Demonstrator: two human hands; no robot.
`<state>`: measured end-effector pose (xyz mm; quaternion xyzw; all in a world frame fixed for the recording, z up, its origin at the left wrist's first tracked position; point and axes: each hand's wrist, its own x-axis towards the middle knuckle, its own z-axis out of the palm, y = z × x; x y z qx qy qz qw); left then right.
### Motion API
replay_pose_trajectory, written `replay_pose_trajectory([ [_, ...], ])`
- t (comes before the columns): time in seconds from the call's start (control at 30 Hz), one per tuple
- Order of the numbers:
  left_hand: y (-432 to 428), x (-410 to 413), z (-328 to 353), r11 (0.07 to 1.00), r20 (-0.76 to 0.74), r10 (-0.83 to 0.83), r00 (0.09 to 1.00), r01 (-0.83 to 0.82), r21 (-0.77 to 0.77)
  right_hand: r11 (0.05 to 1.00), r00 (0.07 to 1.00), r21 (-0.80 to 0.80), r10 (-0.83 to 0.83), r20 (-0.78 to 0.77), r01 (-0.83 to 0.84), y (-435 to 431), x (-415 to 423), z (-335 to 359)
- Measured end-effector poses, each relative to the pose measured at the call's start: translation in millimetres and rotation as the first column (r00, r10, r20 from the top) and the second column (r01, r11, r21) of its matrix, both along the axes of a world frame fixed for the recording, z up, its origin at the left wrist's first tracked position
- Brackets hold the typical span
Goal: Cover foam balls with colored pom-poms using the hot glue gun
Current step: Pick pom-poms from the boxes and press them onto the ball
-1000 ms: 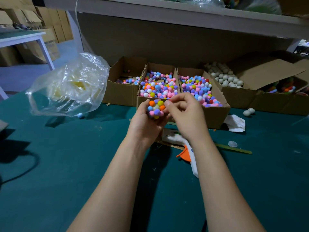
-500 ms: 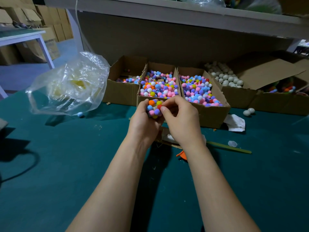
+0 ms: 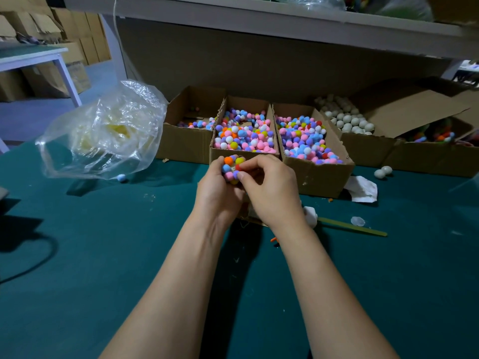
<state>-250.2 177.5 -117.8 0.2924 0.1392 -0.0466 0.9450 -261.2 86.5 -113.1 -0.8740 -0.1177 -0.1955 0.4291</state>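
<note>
**Two hands hold a half-covered pom-pom ball**

The left hand (image 3: 217, 193) cups the ball (image 3: 231, 167) from below and from the left, with the fingers curled round it and the thumb up along its left side. The right hand (image 3: 272, 193) pinches the ball's right side between the thumb and the curled first finger, whose tip lies on a red pom-pom.

A second ago the right hand was higher and further right, with its fingertips on top of the ball. It has since come down and in toward the left hand, and its wrist now hides most of a white and orange object (image 3: 309, 213) on the table (image 3: 103, 255). The ball has hardly moved.

The ball sits between the two hands at their fingertips, raised above the table, just in front of the middle box (image 3: 215, 155). It shows orange, blue, pink, yellow and purple pom-poms, with a small bare white patch near the middle. Both forearms reach forward from the bottom edge and meet at the ball, with the backs of the hands toward the camera.

The middle box and the right box (image 3: 318, 177) are full of loose pom-poms (image 3: 243, 136), and the left box (image 3: 181, 146) holds only a few. Further right, an open carton holds white foam balls (image 3: 344, 117), and two more (image 3: 383, 172) lie on the table. A crumpled clear bag (image 3: 103, 133) stands to the left, with one blue pom-pom (image 3: 121, 178) beside it. A thin stick (image 3: 352, 226) lies to the right of the hands.
</note>
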Motion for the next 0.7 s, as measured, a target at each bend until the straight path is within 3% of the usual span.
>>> replay_pose_trajectory([
  [0.3, 2, 2, 1, 0.995, 0.014, -0.035, 0.999, 0.036, -0.093, 0.998, 0.997, -0.027, -0.052, 0.058, 0.054, -4, 6, -2],
  [0.43, 2, 4, 1, 0.992, 0.013, 0.001, 1.000, 0.001, -0.124, 0.931, 0.929, -0.050, -0.355, 0.107, 0.361, -28, 22, 7],
  [0.5, 4, 4, 1, 0.992, 0.016, 0.011, 1.000, -0.009, -0.124, 0.849, 0.865, -0.197, -0.501, -0.012, 0.490, -40, 34, 12],
  [0.57, 5, 4, 0, 0.995, 0.030, -0.002, 1.000, 0.005, -0.104, 0.807, 0.808, -0.357, -0.557, -0.194, 0.471, -47, 46, 17],
  [0.7, 6, 3, -2, 0.998, 0.052, -0.051, 0.997, 0.052, -0.025, 0.813, 0.765, -0.423, -0.550, -0.335, 0.400, -46, 63, 17],
])
